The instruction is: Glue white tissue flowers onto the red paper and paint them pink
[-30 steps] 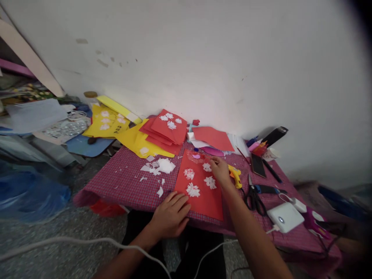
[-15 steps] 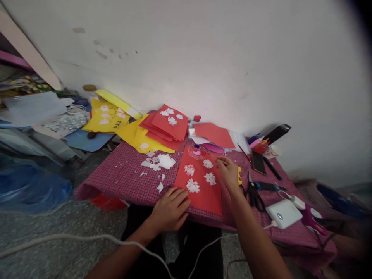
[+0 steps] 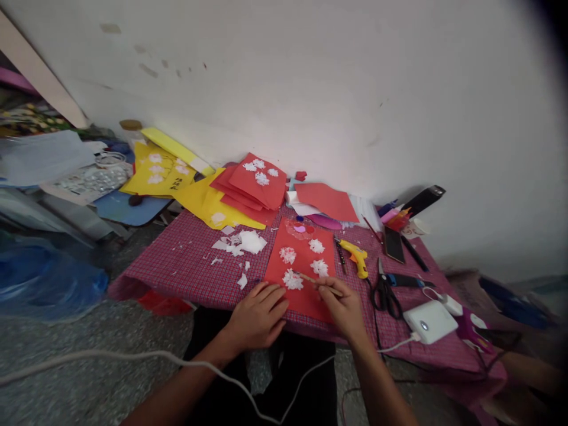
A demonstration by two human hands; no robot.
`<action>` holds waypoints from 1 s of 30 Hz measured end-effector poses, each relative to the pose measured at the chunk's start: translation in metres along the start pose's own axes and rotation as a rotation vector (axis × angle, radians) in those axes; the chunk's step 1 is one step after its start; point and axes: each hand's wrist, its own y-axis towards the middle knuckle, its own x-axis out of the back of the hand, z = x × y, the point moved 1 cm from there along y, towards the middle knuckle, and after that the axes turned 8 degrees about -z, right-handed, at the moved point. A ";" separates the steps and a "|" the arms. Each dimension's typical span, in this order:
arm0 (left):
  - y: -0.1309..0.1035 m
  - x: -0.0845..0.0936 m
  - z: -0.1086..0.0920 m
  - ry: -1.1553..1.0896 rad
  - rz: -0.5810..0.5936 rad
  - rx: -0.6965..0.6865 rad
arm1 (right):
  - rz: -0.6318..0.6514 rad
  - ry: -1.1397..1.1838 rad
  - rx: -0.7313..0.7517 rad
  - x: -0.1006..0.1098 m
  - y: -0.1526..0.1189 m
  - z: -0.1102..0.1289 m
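In my right hand (image 3: pixel 341 305) is a thin paintbrush (image 3: pixel 317 280), pinched near its middle, its tip at the lower-left white paper flower (image 3: pixel 293 280). That flower sits on a red paper sheet (image 3: pixel 310 303) with several others; the upper-left flower (image 3: pixel 287 255) carries pink-red colour. My left hand (image 3: pixel 260 313) lies flat with fingers stretched over the sheet's lower left edge. At the sheet's top is a clear palette (image 3: pixel 290 228) with pink and red paint. Just right of the sheet lies a yellow glue gun (image 3: pixel 358 258).
Scissors (image 3: pixel 385 294), a white power bank (image 3: pixel 430 323) and a phone (image 3: pixel 394 245) lie at the right. White paper scraps (image 3: pixel 251 241) are left of the sheet. Red sheets (image 3: pixel 266 192) and yellow paper (image 3: pixel 199 201) are stacked behind. A white cable (image 3: pixel 164 354) crosses the foreground.
My right hand has moved from the palette area down and toward me, bringing the brush to the lower-left flower. The glue gun is now uncovered. My left hand stays on the sheet.
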 end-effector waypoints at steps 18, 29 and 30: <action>-0.002 -0.002 0.001 0.007 0.003 -0.008 | -0.003 0.026 -0.021 -0.002 0.006 -0.006; -0.002 -0.002 0.001 -0.001 0.026 -0.004 | 0.088 -0.095 0.077 -0.016 0.006 0.023; -0.002 -0.002 0.001 -0.001 0.024 -0.005 | 0.099 -0.108 0.087 -0.018 0.006 0.024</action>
